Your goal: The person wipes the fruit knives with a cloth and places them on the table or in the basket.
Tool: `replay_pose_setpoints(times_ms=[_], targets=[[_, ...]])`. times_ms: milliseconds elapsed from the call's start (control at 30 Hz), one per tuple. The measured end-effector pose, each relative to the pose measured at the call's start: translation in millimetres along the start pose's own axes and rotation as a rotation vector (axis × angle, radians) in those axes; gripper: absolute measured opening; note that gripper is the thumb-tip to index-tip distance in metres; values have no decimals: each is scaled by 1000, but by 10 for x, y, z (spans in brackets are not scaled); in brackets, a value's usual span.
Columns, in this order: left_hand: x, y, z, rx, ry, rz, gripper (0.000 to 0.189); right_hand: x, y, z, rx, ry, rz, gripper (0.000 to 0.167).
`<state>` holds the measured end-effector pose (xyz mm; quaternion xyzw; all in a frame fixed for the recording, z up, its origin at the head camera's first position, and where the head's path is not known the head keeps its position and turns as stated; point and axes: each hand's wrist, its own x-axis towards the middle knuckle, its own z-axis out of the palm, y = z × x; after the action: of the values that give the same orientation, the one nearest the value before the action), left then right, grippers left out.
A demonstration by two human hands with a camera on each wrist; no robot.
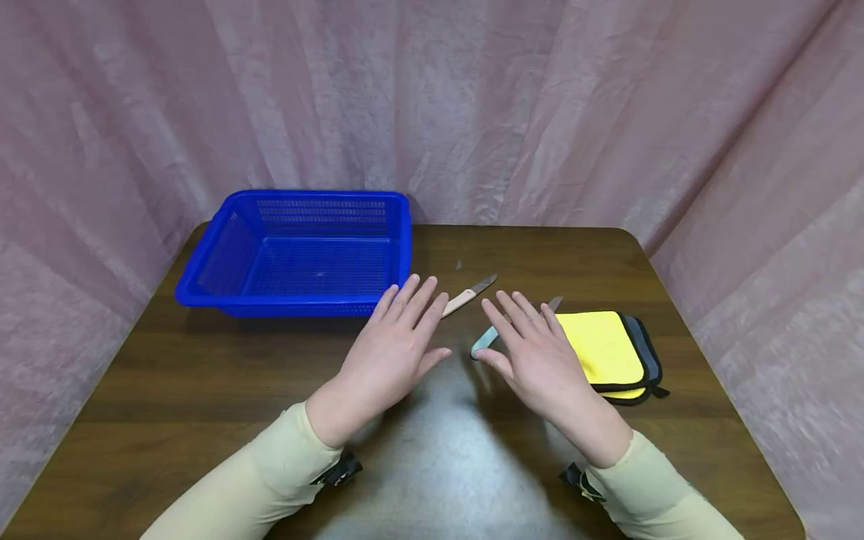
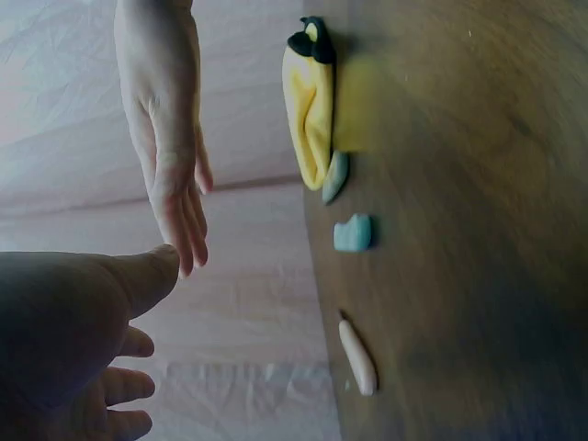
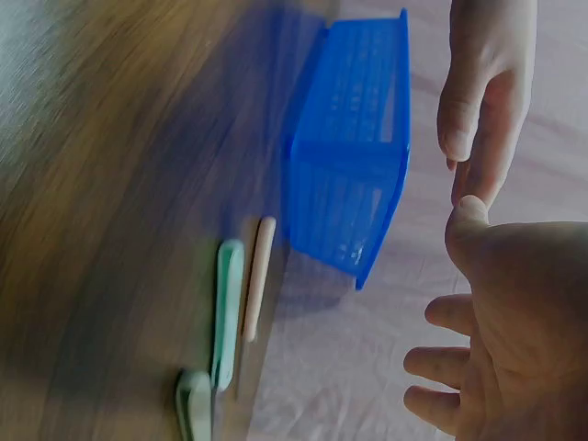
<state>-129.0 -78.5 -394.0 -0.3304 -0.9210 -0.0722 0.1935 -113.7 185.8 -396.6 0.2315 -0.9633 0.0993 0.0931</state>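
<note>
Both hands hover above the table, palms down with fingers straight and spread, and neither holds anything. My left hand is nearest the front right corner of a blue plastic basket. Just beyond its fingertips lies a knife with a beige handle. Over a knife with a pale teal handle is my right hand, which hides part of it. Yellow cloths with black edging lie stacked beside that hand. A second pale green handle shows in the right wrist view; its kind is unclear.
A brown wooden table carries everything, its far corners rounded. Pink velvety curtains hang behind it and along the sides. The basket stands at the back left, with only its bare mesh floor visible inside.
</note>
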Motion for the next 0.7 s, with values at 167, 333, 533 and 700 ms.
replay_pose_setpoints(times_ms=[167,333,533,700], targets=[[97,76,131,-35,-20,31,77,-43,121,6,10,1,45,76],[191,93,278,-69,-20,36,77,-93,243,7,24,-6,90,76],[284,28,477,-96,-40,-3,75,-156,368,15,28,-27,149,74],[342,-43,614,-79,-70,-30,74,-190,472,31,29,-35,180,73]])
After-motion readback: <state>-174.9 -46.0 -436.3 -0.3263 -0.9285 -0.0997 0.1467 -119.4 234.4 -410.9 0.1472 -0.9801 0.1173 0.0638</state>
